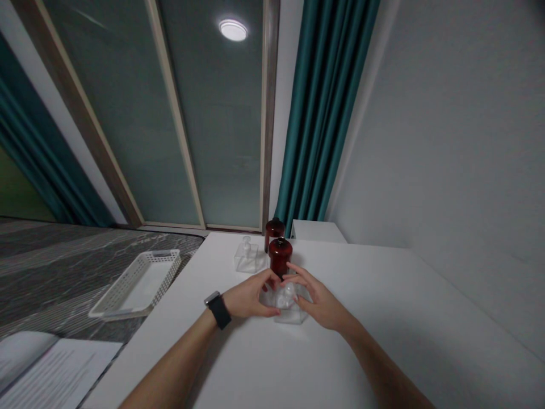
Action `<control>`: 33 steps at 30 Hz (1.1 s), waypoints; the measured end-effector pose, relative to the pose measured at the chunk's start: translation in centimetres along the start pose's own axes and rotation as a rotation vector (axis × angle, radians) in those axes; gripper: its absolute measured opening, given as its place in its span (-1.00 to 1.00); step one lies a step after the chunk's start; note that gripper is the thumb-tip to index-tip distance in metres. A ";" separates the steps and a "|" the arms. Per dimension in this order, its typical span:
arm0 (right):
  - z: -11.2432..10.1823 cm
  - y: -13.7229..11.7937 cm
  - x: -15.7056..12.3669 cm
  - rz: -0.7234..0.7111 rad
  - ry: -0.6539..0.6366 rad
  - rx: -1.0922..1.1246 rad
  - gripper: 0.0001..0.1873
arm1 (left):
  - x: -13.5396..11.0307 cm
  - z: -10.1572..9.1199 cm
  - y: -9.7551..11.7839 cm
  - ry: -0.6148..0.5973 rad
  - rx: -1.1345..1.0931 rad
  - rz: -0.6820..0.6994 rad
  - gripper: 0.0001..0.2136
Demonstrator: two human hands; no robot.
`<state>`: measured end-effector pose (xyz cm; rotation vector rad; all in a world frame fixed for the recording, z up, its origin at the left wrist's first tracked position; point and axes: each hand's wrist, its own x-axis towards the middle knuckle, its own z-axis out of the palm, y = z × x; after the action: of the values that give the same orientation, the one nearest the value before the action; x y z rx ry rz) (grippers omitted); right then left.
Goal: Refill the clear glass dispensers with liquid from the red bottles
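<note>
A clear glass bottle (289,309) with a round stopper stands on the white table (383,318). My left hand (249,298), with a black watch on its wrist, curls round the bottle's left side. My right hand (317,301) cups its right side, fingers reaching over the top near the stopper. Just behind them stands a dark red jar (280,255), with a second dark red jar (275,228) farther back. A second clear glass bottle (247,257) stands to the left of the jars.
A white plastic basket (138,284) lies on a dark marbled surface at the left. Papers (55,378) lie at the lower left. A window with teal curtains (323,113) is behind the table; a white wall runs along the right.
</note>
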<state>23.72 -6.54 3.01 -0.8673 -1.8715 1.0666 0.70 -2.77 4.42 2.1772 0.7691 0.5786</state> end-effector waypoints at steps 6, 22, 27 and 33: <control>0.2 0.1 0.0 -0.007 0.055 -0.044 -0.34 | 0.0 0.0 -0.2 0.003 -0.005 0.010 -0.56; 0.4 -0.2 0.0 0.012 0.082 -0.120 -0.36 | 0.1 0.3 -0.2 0.032 0.027 0.011 -0.56; 0.6 0.1 0.0 -0.010 0.143 -0.197 -0.38 | 0.1 0.4 0.1 0.066 0.074 0.007 -0.57; 0.4 0.0 0.1 0.025 0.140 -0.188 -0.37 | 0.1 0.5 -0.3 0.066 0.087 0.010 -0.55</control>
<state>23.35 -6.58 2.90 -1.0482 -1.8675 0.8315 0.97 -2.78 3.95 2.2527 0.8325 0.6354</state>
